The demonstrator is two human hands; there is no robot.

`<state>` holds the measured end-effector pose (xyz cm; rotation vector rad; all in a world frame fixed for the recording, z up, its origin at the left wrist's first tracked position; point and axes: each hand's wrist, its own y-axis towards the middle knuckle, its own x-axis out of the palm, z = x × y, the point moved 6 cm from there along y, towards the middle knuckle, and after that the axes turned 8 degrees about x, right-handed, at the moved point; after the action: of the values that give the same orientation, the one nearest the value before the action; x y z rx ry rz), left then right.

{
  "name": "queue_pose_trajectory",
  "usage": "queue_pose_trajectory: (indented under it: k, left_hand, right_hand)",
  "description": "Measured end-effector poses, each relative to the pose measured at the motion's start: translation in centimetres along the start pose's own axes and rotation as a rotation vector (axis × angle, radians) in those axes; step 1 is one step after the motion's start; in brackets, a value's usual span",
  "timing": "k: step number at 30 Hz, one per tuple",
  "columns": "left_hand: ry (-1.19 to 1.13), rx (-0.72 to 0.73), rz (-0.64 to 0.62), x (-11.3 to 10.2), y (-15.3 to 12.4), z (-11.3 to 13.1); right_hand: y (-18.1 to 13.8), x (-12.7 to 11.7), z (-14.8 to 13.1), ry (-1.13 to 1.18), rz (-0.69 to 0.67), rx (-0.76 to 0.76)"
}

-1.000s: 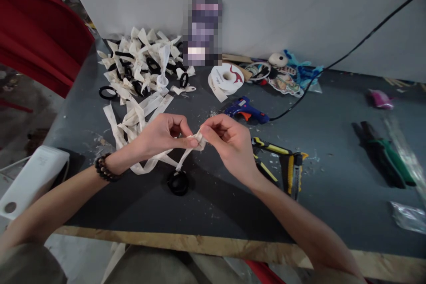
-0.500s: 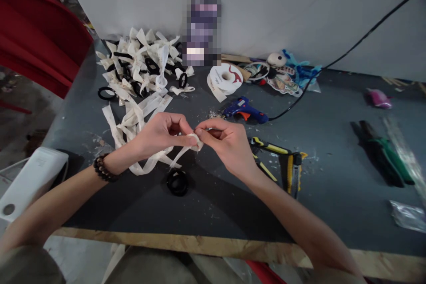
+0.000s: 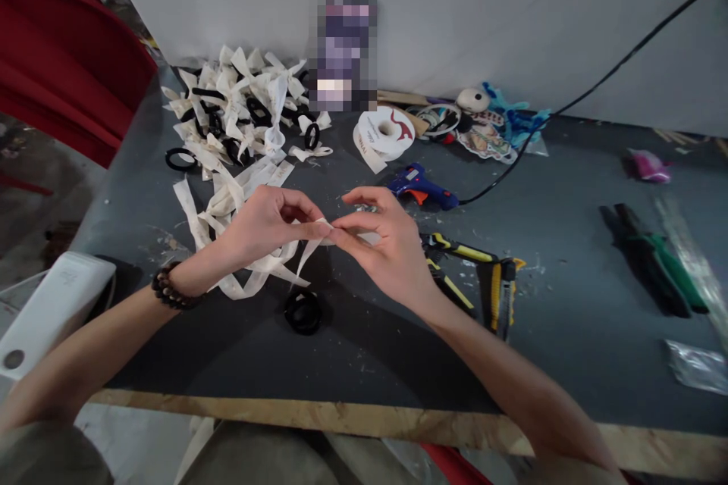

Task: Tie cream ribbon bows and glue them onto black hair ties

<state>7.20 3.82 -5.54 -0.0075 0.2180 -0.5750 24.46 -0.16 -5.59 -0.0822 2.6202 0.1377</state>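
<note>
Between my two hands is a white ribbon [image 3: 310, 254], one tail of it hanging down below the fingertips. My left hand [image 3: 273, 223] pinches it between thumb and fingers. From the other side my right hand [image 3: 387, 239] grips the same spot with thumb and forefinger, its other fingers raised and apart. The fingers hide most of the held part. Just below on the table lie black hair ties [image 3: 302, 311]. Left of my hands are loose ribbon strips [image 3: 239, 284], and behind them a heap of white bows on black hair ties [image 3: 244, 102].
A ribbon spool [image 3: 384, 136] and a blue glue gun [image 3: 424, 188] with a black cable stand behind my hands. To the right are yellow-black cutters [image 3: 463, 248], a box cutter [image 3: 501, 299] and green-handled pliers [image 3: 660, 261]. A white device [image 3: 57, 311] sits at the left edge.
The ribbon bunched at my fingertips has become mostly covered by them. My right hand's upper fingers have lifted and spread. The view has shifted slightly.
</note>
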Motion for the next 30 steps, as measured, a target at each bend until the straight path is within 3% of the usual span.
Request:
queue_pose_trajectory:
  k: [5, 13, 16, 19, 22, 26, 30]
  left_hand:
    - [0.288, 0.142, 0.046, -0.6, 0.0, 0.8]
    - [0.363, 0.2, 0.02, -0.1, -0.3, 0.9]
    - [0.353, 0.157, -0.028, -0.1, -0.2, 0.8]
    - [0.253, 0.052, -0.125, -0.1, -0.1, 0.0]
    - [0.012, -0.081, -0.224, 0.3, -0.2, -1.1]
    - [-0.228, -0.18, -0.252, 0.7, -0.1, -1.8]
    - [-0.303, -0.248, -0.183, 0.7, 0.0, -2.3]
  right_hand:
    - [0.1, 0.9, 0.6, 0.006, -0.072, 0.025]
    - [0.3, 1.3, 0.4, -0.027, -0.12, -0.005]
    - [0.2, 1.5, 0.3, -0.036, -0.134, -0.009]
    - [0.1, 1.6, 0.2, -0.056, -0.139, -0.01]
    - [0.1, 1.7, 0.3, -0.041, -0.177, -0.011]
    - [0.1, 1.6, 0.3, 0.012, -0.198, -0.019]
    - [0.0, 0.5, -0.2, -0.036, 0.008, -0.111]
